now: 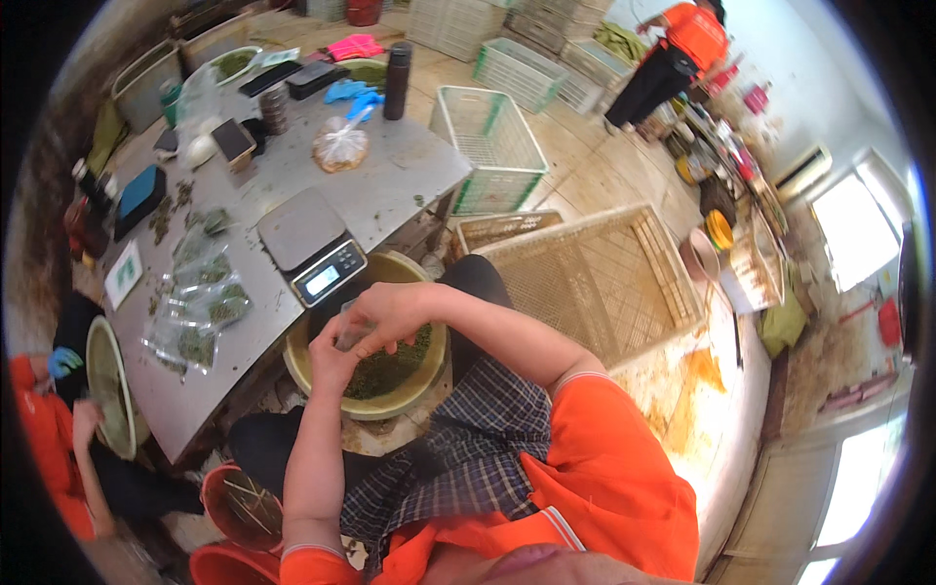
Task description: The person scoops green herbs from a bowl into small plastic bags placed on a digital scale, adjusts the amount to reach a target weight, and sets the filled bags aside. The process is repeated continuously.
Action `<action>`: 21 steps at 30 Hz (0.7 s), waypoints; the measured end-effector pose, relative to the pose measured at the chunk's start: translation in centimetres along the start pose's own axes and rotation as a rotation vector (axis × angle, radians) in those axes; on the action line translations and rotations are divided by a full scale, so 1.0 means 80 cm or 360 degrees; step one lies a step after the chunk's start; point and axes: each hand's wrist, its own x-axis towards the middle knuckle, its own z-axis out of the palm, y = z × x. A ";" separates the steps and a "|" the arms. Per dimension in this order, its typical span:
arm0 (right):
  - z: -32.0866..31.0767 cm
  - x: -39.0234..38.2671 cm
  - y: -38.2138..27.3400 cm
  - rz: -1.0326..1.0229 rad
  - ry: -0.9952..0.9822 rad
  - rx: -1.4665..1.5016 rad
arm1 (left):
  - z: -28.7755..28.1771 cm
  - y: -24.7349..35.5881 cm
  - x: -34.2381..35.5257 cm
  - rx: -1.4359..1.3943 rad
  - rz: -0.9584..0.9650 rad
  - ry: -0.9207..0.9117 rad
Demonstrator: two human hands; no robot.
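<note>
My left hand [331,356] and my right hand [388,314] meet over a yellowish basin [430,385] of loose green material [385,373], their fingers closed around what looks like a small clear plastic bag [348,331]; its contents are hard to make out. Just beyond them, a digital scale [307,244] sits at the edge of the metal table [224,375]. Several small clear bags with green contents [200,322] lie on the table to the left of the scale.
Plastic crates [585,273] stand to the right and behind the table. At left, a co-worker [49,444] sits by another basin [130,409]; red buckets [219,487] are near my legs. Another person [687,39] stands at the back right beside cluttered shelving [721,156].
</note>
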 end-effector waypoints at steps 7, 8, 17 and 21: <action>0.052 -0.028 0.031 -0.0237 0.0676 -0.0466 | 0.004 -0.032 0.003 0.0192 0.0203 -0.0111; 0.062 -0.025 0.034 -0.0145 0.0973 -0.0519 | 0.000 -0.041 0.004 0.0334 0.0260 -0.0053; 0.122 -0.047 0.108 -0.0344 0.1884 -0.0192 | 0.032 0.002 -0.008 0.0228 0.0003 -0.0468; 0.099 -0.154 0.151 -0.0167 0.2341 0.0288 | 0.006 -0.024 -0.003 0.0165 -0.0059 -0.0280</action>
